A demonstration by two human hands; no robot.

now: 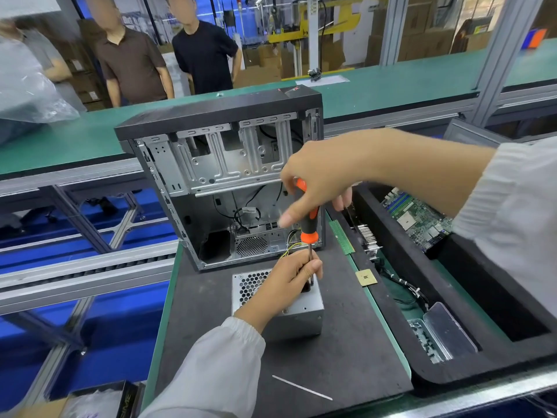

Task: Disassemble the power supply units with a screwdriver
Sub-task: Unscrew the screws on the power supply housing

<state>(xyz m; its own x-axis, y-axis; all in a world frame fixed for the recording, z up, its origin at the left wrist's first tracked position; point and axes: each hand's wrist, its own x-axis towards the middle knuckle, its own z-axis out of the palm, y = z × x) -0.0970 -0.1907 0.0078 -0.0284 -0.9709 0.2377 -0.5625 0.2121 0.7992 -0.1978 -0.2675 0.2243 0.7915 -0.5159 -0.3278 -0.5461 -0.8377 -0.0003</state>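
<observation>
My right hand (316,188) grips the screwdriver (308,224) upright; below it, my left hand (289,282) pinches its shaft over the power supply unit (297,318) on the desk (346,357). The metal box looks stiff and heavy, best braced by its sides.

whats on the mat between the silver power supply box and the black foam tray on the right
In the head view, a small gold square chip lies on the dark mat between the silver power supply box and the black foam tray.
</observation>
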